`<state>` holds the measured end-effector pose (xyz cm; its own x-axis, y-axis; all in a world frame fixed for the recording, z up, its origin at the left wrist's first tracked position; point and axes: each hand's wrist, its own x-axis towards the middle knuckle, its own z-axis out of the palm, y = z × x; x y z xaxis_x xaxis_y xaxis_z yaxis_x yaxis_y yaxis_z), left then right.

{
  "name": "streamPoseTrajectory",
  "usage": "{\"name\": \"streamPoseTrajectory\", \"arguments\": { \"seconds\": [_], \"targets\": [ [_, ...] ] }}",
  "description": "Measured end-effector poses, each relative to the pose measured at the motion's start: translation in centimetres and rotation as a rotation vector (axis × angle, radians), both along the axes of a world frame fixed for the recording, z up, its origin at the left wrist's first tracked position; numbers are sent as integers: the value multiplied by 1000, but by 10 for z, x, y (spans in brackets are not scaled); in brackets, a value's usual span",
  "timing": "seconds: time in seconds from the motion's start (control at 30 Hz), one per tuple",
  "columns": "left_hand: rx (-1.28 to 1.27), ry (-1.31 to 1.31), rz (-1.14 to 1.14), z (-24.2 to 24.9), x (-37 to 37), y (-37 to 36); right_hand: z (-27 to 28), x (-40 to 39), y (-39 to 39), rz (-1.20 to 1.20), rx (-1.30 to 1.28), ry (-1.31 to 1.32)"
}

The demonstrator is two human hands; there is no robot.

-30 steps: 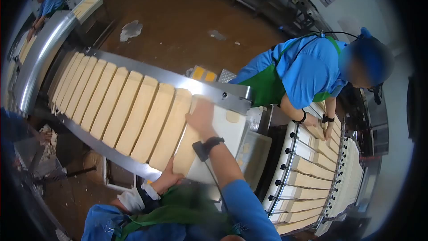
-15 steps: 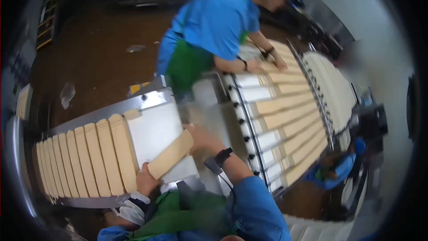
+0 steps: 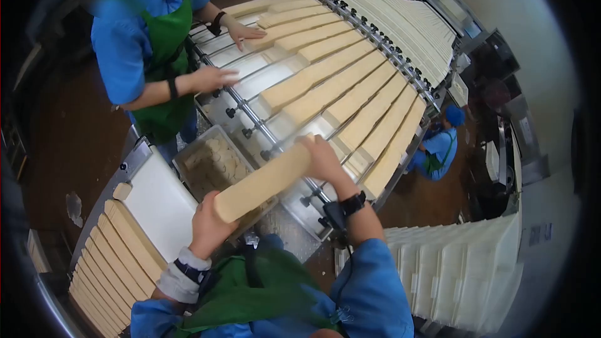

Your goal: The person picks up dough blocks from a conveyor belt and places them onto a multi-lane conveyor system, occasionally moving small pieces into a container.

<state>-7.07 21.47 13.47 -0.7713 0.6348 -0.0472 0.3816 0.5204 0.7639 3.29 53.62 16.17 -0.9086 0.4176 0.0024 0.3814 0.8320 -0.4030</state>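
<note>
A long pale beige slab with rounded ends, dough-like (image 3: 263,183), is held level between my hands. My left hand (image 3: 208,225) is closed round its near end. At the far end, my right hand (image 3: 322,159) grips it, with the fingers partly hidden. The slab is in the air above a metal guide rail (image 3: 258,126) with black knobs, at the front edge of a wide conveyor. Similar slabs (image 3: 335,87) lie there in lanes divided by thin rods. To the lower left, a row of the same slabs (image 3: 119,247) rests on a white belt (image 3: 161,197).
A grey bin (image 3: 185,164) of pale offcuts stands between the two belts. At left a co-worker (image 3: 147,50) in a green apron has both hands over the conveyor. Another person (image 3: 443,150) is low at the right. Stacked white trays (image 3: 460,269) stand lower right.
I have lifted the slab off the white belt and carried it right to the conveyor's edge. My view has turned right, so the co-worker now appears at the left.
</note>
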Motion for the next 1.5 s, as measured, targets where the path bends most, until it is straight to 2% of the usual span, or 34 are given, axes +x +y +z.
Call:
{"name": "streamPoseTrajectory", "arguments": {
  "seconds": [0.07, 0.13, 0.23, 0.33, 0.43, 0.47, 0.57, 0.67, 0.8, 0.87, 0.97, 1.03, 1.13, 1.27, 1.33, 1.43, 1.5],
  "targets": [
    [-21, 30, -11, 9, 0, 31, 3, -6, 37, 57, -43, 12],
    [-41, 34, -26, 19, -2, 56, -16, -14, 77, 152, -98, 23],
    [-103, 71, -33, 37, -4, 82, -47, -20, 110, 92, -562, 36],
    [-130, 112, -60, 50, -3, 106, -58, -15, 130, 90, -540, -90],
    [-18, 79, -78, 50, 4, 134, -56, -4, 114, 49, 427, 86],
    [38, 57, -76, 47, 6, 142, -49, -4, 104, 35, 520, 220],
    [31, -26, 51, 22, 10, 157, -45, 8, 58, -73, 146, 254],
    [49, -23, 82, 16, 7, 158, -42, 7, 13, -98, -29, 355],
    [89, -98, 131, 4, 5, 151, -52, -4, -12, -185, 0, 411],
    [205, -193, 126, -25, 1, 140, -48, -6, -18, -195, 3, 421],
    [347, -352, 130, -61, -5, 124, -50, -9, -24, -183, -125, 415],
    [415, -418, 119, -63, -6, 123, -51, -12, -26, -201, -150, 433],
    [290, -451, 61, -50, -1, 127, -62, -16, -28, -207, -104, 409],
    [430, -427, 58, -63, -1, 125, -63, -20, -31, -218, -111, 330],
    [556, -478, 50, -66, -1, 120, -63, -18, -33, -212, -148, 384],
    [552, -474, -15, -47, 9, 112, -45, 2, -35, -204, -156, 454],
    [365, -400, -80, -19, 23, 113, -41, 24, -30, -236, -164, 444]
  ]
}}
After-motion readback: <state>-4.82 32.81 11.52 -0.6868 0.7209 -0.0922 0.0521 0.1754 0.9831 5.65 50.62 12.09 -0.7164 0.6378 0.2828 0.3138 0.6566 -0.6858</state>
